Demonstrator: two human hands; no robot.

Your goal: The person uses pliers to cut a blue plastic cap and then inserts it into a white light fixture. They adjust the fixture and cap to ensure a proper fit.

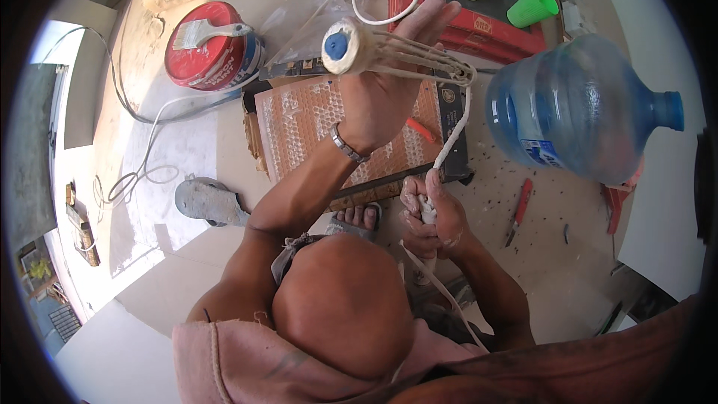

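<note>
My left hand (385, 97) is raised past the middle, fingers stretched out. In front of it is a white round-ended piece (327, 60) with a blue centre. Several pale cords (407, 56) run from this piece across the hand to a knot. Whether they loop round the hand I cannot tell. From the knot, a white-coated cord (452, 142) drops to my right hand (437, 217), closed round its lower part. White residue covers those fingers. A loose pale strap (437, 288) trails below. Under my left hand lies a bubble-wrapped box (299, 123).
A large blue water bottle (568, 108) lies at right, near a red-handled knife (521, 206). A paint bucket (206, 67) carries a paintbrush (198, 34). A green cup (532, 6) rests on a red-edged case (479, 30). Cables (131, 112) cross the left floor near a sandal (209, 200).
</note>
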